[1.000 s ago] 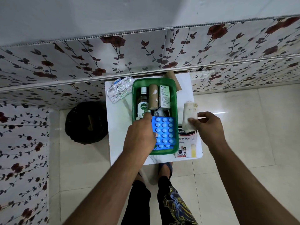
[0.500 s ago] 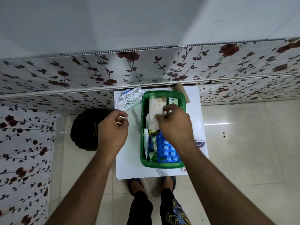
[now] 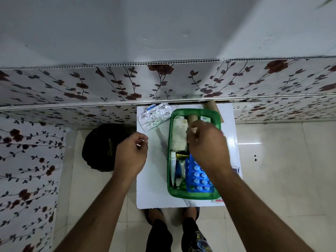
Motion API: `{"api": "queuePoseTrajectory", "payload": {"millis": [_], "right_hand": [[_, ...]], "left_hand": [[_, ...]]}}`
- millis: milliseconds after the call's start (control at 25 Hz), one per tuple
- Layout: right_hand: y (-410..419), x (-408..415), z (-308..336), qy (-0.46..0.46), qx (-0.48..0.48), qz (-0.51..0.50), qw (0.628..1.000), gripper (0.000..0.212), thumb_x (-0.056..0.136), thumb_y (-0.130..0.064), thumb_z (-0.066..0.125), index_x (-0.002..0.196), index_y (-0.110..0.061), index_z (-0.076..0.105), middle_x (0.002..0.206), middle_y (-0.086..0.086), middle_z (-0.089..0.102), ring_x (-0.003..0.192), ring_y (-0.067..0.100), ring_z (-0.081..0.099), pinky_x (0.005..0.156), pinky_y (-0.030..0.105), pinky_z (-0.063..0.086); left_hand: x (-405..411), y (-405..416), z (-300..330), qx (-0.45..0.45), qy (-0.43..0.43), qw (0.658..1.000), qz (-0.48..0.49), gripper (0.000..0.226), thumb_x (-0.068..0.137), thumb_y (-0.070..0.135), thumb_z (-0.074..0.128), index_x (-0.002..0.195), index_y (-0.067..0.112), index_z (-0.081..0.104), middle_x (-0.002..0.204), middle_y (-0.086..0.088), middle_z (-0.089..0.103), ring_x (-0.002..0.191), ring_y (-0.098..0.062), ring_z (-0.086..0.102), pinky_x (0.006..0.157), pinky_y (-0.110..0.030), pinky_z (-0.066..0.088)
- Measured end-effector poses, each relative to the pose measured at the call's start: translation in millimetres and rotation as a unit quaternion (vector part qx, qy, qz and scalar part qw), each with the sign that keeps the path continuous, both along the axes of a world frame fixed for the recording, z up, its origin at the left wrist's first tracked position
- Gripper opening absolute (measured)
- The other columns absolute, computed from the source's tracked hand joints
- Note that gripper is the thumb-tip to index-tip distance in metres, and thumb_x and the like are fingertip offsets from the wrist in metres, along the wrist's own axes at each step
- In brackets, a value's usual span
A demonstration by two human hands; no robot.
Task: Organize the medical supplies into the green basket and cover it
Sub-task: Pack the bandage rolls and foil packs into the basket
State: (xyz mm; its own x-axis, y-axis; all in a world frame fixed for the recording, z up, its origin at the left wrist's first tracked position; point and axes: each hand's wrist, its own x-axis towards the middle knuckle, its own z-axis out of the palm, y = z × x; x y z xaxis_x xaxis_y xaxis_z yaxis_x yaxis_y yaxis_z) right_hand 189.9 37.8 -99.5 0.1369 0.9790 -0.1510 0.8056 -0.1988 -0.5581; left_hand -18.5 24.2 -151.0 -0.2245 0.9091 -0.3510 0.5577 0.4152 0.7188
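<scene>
White gauze roll [image 3: 179, 135] lies lengthwise in green basket [image 3: 170, 160] — right hand [image 3: 207, 144] seemingly released; left hand [image 3: 131, 153] loosely curled, empty.

A small white table [image 3: 154, 193] stands against the floral wall. The green basket [image 3: 170, 142] sits on its right half. Crumpled foil blister packs [image 3: 154, 117] lie at the far-left corner, a cardboard roll [image 3: 211, 105] at the far edge, a printed box [image 3: 236, 170] at the right edge.
</scene>
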Motion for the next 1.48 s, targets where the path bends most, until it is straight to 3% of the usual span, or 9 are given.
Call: {"api": "queuePoseTrajectory", "payload": {"millis": [200, 360, 600, 760, 920, 1040, 1200, 1360, 1480], "right_hand": [[24, 78, 6, 0.063, 0.047, -0.223, 0.972, 0.012, 0.085, -0.033, 0.061, 0.088, -0.025, 0.069, 0.072, -0.017, 0.066, 0.062, -0.003, 0.060, 0.052, 0.009, 0.036], [52, 102, -35, 0.030, -0.119, -0.173, 0.977, 0.030, 0.087, -0.036, 0.066, 0.114, -0.021, 0.068, 0.090, -0.002, 0.070, 0.082, 0.019, 0.062, 0.070, 0.026, 0.040], [74, 97, -61, 0.047, -0.160, -0.147, 0.975, 0.043, 0.082, -0.048, 0.065, 0.116, -0.022, 0.068, 0.101, 0.003, 0.075, 0.096, 0.023, 0.067, 0.077, 0.030, 0.049], [82, 99, -62, 0.031, -0.166, -0.093, 0.981, 0.033, 0.084, -0.041, 0.061, 0.103, -0.019, 0.077, 0.104, 0.008, 0.076, 0.097, 0.030, 0.067, 0.081, 0.032, 0.051], [79, 99, -51, 0.059, -0.164, -0.094, 0.980, 0.053, 0.069, -0.056, 0.051, 0.081, -0.013, 0.078, 0.084, 0.012, 0.074, 0.084, 0.031, 0.067, 0.070, 0.033, 0.049], [64, 105, -36, 0.096, -0.146, -0.164, 0.971, 0.027, 0.072, -0.050, 0.062, 0.073, -0.025, 0.074, 0.074, -0.006, 0.072, 0.078, 0.020, 0.067, 0.060, 0.027, 0.046], [32, 103, -12, 0.128, -0.118, -0.212, 0.962, 0.029, 0.071, -0.039, 0.067, 0.093, -0.021, 0.073, 0.082, -0.010, 0.071, 0.079, 0.013, 0.066, 0.061, 0.023, 0.043], [6, 96, 12, 0.165, -0.080, -0.245, 0.952, 0.036, 0.074, -0.036, 0.067, 0.106, -0.019, 0.071, 0.093, -0.006, 0.075, 0.083, 0.012, 0.069, 0.073, 0.029, 0.052], [-9, 75, 27, 0.224, -0.080, -0.227, 0.944, 0.035, 0.070, -0.044, 0.064, 0.103, -0.033, 0.065, 0.088, -0.012, 0.074, 0.074, 0.005, 0.071, 0.069, 0.034, 0.059]], "left_hand": [[9, 61, -19, 0.016, 0.078, 0.996, -0.034, 0.037, 0.081, 0.030, 0.076, 0.113, 0.015, 0.063, 0.115, -0.014, 0.058, 0.102, -0.030, 0.060, 0.088, -0.041, 0.051], [23, 85, -28, 0.002, 0.154, 0.987, -0.037, 0.062, 0.068, 0.036, 0.085, 0.117, 0.014, 0.055, 0.121, -0.019, 0.049, 0.110, -0.039, 0.051, 0.092, -0.048, 0.046], [20, 90, -32, 0.005, 0.181, 0.983, -0.024, 0.065, 0.060, 0.036, 0.090, 0.113, 0.015, 0.058, 0.117, -0.017, 0.053, 0.109, -0.038, 0.049, 0.089, -0.047, 0.046], [19, 92, -30, 0.022, 0.131, 0.991, -0.007, 0.050, 0.067, 0.024, 0.087, 0.107, 0.013, 0.060, 0.111, -0.015, 0.055, 0.097, -0.032, 0.056, 0.080, -0.037, 0.047], [9, 80, -8, 0.017, 0.076, 0.997, 0.021, 0.021, 0.083, 0.021, 0.073, 0.099, 0.008, 0.069, 0.096, -0.017, 0.066, 0.086, -0.034, 0.062, 0.074, -0.034, 0.048], [1, 55, 34, 0.033, 0.045, 0.992, 0.111, 0.008, 0.085, 0.021, 0.069, 0.086, 0.014, 0.067, 0.077, -0.002, 0.068, 0.074, -0.028, 0.062, 0.066, -0.032, 0.044], [15, 16, 81, -0.053, -0.057, 0.990, 0.119, 0.009, 0.083, 0.013, 0.069, 0.086, 0.020, 0.064, 0.073, 0.005, 0.075, 0.073, -0.021, 0.070, 0.065, -0.032, 0.050], [50, -9, 89, -0.119, -0.145, 0.979, 0.084, 0.014, 0.083, 0.007, 0.065, 0.088, 0.019, 0.058, 0.071, 0.002, 0.075, 0.071, -0.028, 0.068, 0.076, -0.056, 0.056], [54, -4, 82, -0.106, -0.176, 0.970, 0.132, 0.016, 0.086, 0.002, 0.065, 0.087, 0.015, 0.054, 0.071, 0.004, 0.075, 0.076, -0.024, 0.070, 0.070, -0.045, 0.061]]}}
